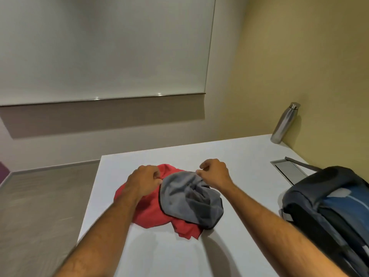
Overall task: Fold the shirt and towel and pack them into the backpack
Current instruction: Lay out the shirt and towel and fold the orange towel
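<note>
Left hand [145, 179] and right hand [214, 172] apart, each pinching far edge of crumpled grey towel [189, 198] atop red shirt [151, 210].

We are noting a white table [229, 154] running under and beyond the grip. Far right of the grip, at the table's back corner against the yellow wall [299, 56], a steel bottle [284, 122] is standing, appearing tilted in the wide-angle view. Nearer, to the grip's right, a metal cable hatch [289, 169] is sitting in the tabletop, lid raised. Above and behind, a whiteboard [103, 47] is hanging.
</note>
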